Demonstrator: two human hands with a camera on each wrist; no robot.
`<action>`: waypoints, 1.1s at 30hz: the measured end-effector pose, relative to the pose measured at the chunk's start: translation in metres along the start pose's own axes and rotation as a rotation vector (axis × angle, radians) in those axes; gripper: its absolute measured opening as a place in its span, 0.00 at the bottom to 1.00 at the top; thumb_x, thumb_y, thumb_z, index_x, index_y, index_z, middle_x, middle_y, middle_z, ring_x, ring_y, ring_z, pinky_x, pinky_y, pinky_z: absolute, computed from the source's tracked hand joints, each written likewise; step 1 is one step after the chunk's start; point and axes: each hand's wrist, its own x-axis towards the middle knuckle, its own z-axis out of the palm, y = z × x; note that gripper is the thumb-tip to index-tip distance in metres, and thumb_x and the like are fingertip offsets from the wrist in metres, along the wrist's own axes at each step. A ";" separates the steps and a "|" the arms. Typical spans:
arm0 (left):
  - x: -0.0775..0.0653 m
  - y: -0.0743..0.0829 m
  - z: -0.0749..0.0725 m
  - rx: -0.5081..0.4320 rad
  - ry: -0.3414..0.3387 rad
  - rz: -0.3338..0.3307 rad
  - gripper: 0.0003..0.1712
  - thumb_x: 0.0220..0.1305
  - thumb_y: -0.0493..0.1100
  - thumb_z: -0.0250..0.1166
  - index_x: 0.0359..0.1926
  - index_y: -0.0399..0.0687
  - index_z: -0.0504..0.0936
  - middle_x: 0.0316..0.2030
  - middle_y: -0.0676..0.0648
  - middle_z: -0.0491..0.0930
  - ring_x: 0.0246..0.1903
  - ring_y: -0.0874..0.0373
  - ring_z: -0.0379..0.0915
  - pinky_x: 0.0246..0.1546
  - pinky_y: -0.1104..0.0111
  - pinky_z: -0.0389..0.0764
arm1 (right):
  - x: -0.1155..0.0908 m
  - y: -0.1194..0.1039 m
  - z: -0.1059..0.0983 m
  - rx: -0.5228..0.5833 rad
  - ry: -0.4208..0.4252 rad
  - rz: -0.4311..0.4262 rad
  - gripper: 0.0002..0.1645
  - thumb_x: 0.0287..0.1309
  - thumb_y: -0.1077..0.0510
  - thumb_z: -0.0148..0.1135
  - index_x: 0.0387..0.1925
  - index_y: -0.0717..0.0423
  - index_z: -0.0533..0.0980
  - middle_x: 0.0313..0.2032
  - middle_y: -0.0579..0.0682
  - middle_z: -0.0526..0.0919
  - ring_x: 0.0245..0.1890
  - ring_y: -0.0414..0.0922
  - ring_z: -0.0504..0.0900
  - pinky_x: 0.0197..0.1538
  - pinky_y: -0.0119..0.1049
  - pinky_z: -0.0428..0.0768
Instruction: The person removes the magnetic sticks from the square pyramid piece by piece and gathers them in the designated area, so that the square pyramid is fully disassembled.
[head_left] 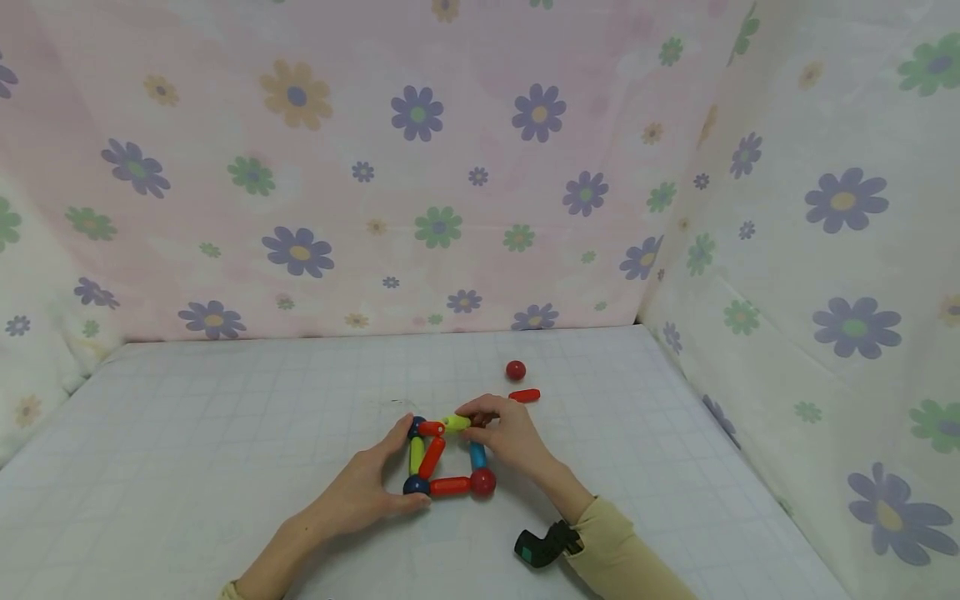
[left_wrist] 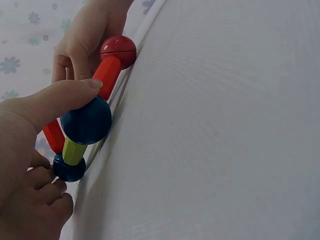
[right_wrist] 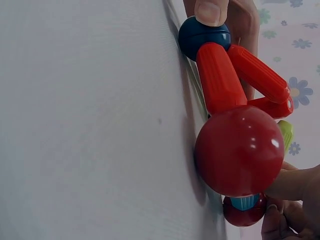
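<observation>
A four-sided frame of magnetic rods and balls lies between the hands. The left hand (head_left: pixel 360 487) grips its left side, thumb on the near dark blue ball (left_wrist: pixel 86 121), fingers around the far dark blue ball (left_wrist: pixel 69 169). A yellow-green rod (head_left: pixel 417 456) joins those balls. Along the front, a red rod (head_left: pixel 450 486) runs to a red ball (right_wrist: pixel 240 150); from there a light blue rod (head_left: pixel 477 454) leads to another red ball (right_wrist: pixel 243 214), mostly hidden in the head view. The right hand (head_left: pixel 513 437) pinches a raised yellow-green rod (head_left: pixel 454 423) beside two slanting red rods (right_wrist: pixel 260 75).
A loose red ball (head_left: pixel 515 370) and a loose red rod (head_left: pixel 524 395) lie beyond the right hand on the white table (head_left: pixel 225 433). A black wrist device (head_left: pixel 543 546) sits by the right sleeve. Flowered cloth (head_left: pixel 480 167) hangs behind and at the sides.
</observation>
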 end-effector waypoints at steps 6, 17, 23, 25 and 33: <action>0.000 0.000 0.000 -0.002 -0.002 -0.007 0.65 0.48 0.59 0.79 0.80 0.56 0.50 0.78 0.47 0.54 0.76 0.44 0.49 0.72 0.41 0.58 | 0.000 0.001 0.000 -0.009 0.004 -0.003 0.15 0.56 0.65 0.71 0.45 0.49 0.85 0.40 0.43 0.85 0.39 0.42 0.80 0.46 0.32 0.81; 0.000 0.000 -0.001 0.000 -0.002 -0.010 0.65 0.48 0.59 0.79 0.80 0.56 0.50 0.78 0.48 0.53 0.76 0.43 0.50 0.72 0.41 0.58 | 0.001 -0.002 -0.005 -0.042 0.005 0.011 0.14 0.56 0.62 0.73 0.45 0.51 0.84 0.39 0.44 0.86 0.38 0.41 0.81 0.45 0.29 0.82; 0.000 0.000 -0.001 0.000 -0.001 -0.001 0.65 0.48 0.58 0.79 0.80 0.56 0.50 0.78 0.48 0.53 0.76 0.44 0.50 0.72 0.42 0.58 | 0.001 -0.002 -0.007 -0.042 -0.007 -0.012 0.18 0.56 0.63 0.72 0.49 0.52 0.84 0.39 0.44 0.87 0.38 0.41 0.81 0.46 0.34 0.83; 0.000 0.000 -0.001 0.003 -0.001 0.002 0.65 0.48 0.59 0.79 0.80 0.56 0.50 0.78 0.48 0.53 0.76 0.44 0.51 0.71 0.42 0.59 | 0.001 -0.002 -0.008 -0.047 -0.007 -0.016 0.18 0.56 0.63 0.72 0.49 0.52 0.84 0.39 0.44 0.86 0.38 0.41 0.81 0.47 0.34 0.83; 0.000 -0.001 0.000 0.018 0.000 0.001 0.65 0.48 0.59 0.79 0.80 0.56 0.50 0.78 0.48 0.53 0.76 0.44 0.51 0.71 0.42 0.60 | -0.002 0.001 -0.014 -0.013 -0.017 0.021 0.16 0.58 0.61 0.71 0.48 0.52 0.82 0.39 0.44 0.85 0.39 0.41 0.81 0.46 0.30 0.82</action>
